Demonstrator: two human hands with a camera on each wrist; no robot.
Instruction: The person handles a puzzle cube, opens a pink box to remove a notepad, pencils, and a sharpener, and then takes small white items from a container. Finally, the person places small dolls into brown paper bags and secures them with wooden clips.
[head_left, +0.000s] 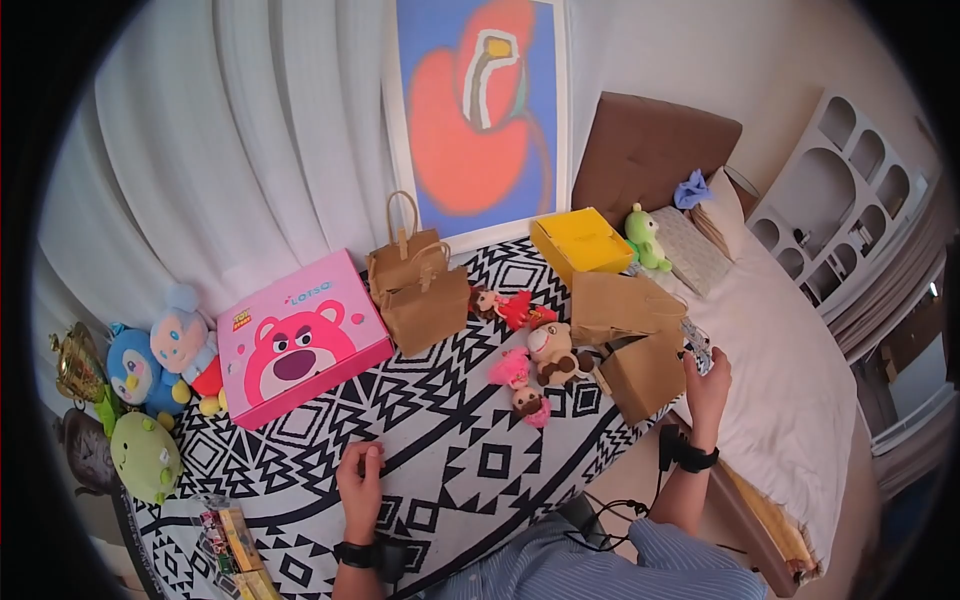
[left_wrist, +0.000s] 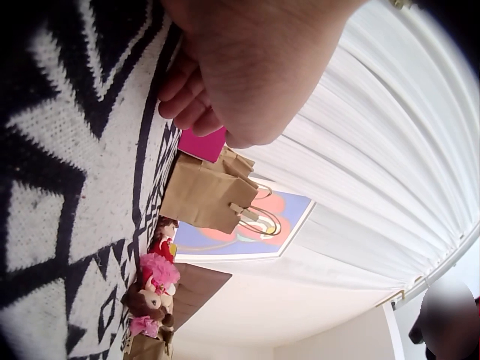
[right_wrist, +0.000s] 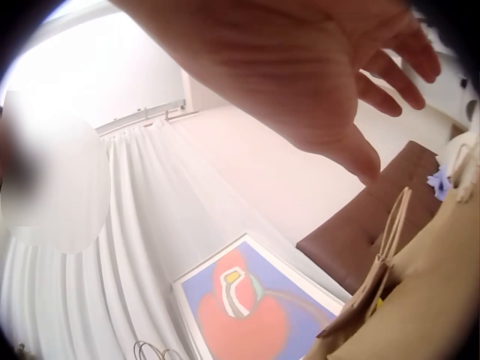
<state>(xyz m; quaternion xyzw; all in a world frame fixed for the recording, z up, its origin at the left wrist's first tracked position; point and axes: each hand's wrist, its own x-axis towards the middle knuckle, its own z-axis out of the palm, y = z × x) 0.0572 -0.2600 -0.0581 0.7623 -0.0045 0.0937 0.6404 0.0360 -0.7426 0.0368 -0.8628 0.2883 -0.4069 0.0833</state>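
Note:
My left hand rests low over the patterned blanket with its fingers loosely curled and nothing held. In the left wrist view, the same hand shows its fingertips near the cloth. My right hand is beside the brown paper bags at the bed's right edge, close to a shiny, silvery-clear item. Seen from the right wrist, the hand has its fingers spread apart over a paper bag. Two paper bags, one lying and one nearer, are left of that hand.
Dolls and a brown-and-cream plush lie mid-blanket. A pink bear box, upright paper bags and a yellow box stand behind. Several plush toys and a gold trophy are at left. Packets lie at front left.

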